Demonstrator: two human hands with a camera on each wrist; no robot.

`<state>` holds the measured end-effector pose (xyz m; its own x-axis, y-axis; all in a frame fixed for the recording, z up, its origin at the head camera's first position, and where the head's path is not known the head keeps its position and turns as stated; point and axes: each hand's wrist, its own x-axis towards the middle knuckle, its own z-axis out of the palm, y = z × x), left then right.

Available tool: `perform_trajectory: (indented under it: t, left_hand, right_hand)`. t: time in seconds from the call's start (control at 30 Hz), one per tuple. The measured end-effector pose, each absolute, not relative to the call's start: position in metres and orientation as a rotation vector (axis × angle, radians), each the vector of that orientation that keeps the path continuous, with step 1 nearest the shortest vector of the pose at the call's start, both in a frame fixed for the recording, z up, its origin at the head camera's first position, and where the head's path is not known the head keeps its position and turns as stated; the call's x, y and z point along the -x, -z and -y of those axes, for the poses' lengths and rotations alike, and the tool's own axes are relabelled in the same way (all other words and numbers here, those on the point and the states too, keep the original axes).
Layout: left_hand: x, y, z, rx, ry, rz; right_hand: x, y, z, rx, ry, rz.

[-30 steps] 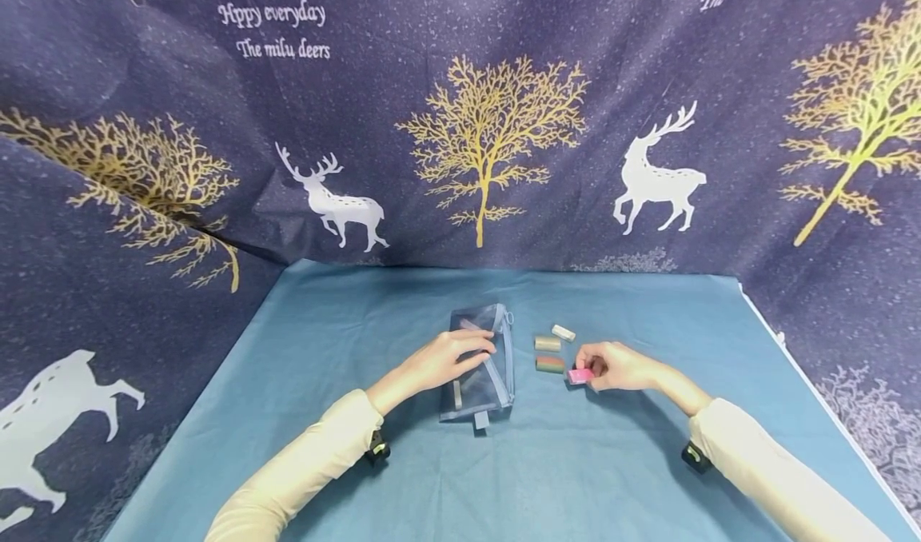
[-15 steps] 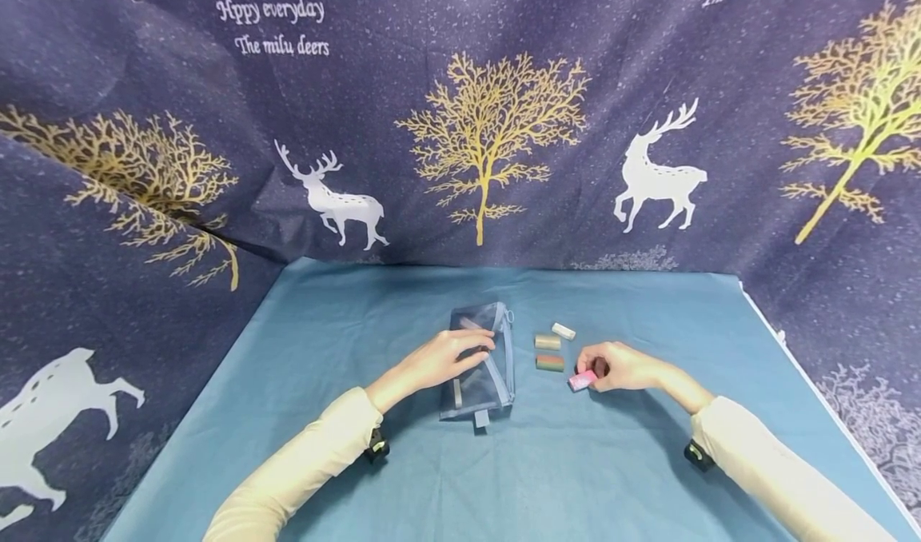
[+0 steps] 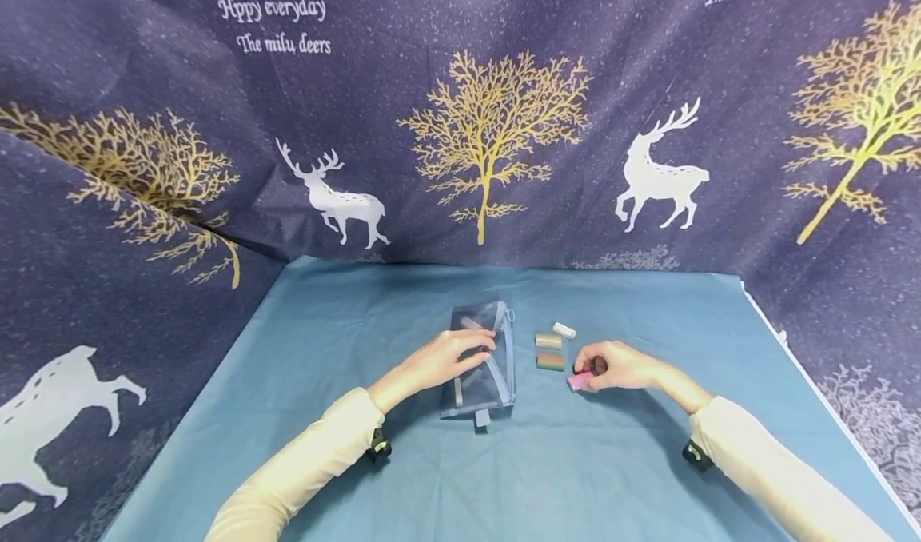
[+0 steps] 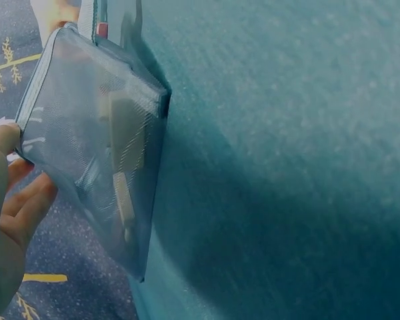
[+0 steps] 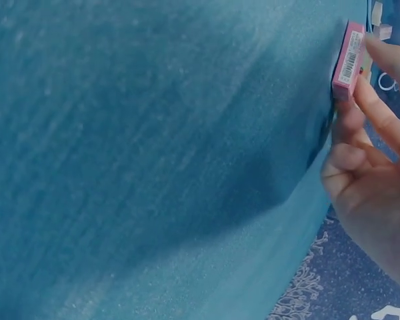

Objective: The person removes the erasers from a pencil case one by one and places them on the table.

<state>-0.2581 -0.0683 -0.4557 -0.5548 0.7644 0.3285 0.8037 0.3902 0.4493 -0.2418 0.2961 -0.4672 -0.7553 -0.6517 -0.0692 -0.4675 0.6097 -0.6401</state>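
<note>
A translucent blue mesh zip pouch [image 3: 471,398] lies on the cloth, with a few small pale pieces showing through the mesh. My left hand [image 3: 455,356] lies across it; in the left wrist view, the thumb and fingers [image 4: 30,200] pinch the pouch's raised zipper edge. To the right, my right hand [image 3: 617,366] holds a small pink box [image 3: 580,380] between thumb and fingertips, low over the cloth. A white barcode label [image 5: 351,57] shows on the box in the right wrist view.
Between the hands lie a red-and-green striped block [image 3: 550,362], a tan block [image 3: 548,340] and a small white block [image 3: 564,330]. A blue cloth [image 3: 324,310] covers the table. Behind it hangs a dark curtain [image 3: 432,14] with deer and trees.
The pink box has turned and tilted slightly in my right hand's fingers, staying in nearly the same place. My left hand and the pouch keep their position.
</note>
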Motion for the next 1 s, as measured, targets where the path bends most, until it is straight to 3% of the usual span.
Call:
perform_trajectory:
  t: [1.0]
  left_hand:
    - [0.257, 0.458, 0.066, 1.464, 0.909, 2.488]
  right_hand:
    - [0.252, 0.463, -0.248, 1.037, 0.965, -2.744]
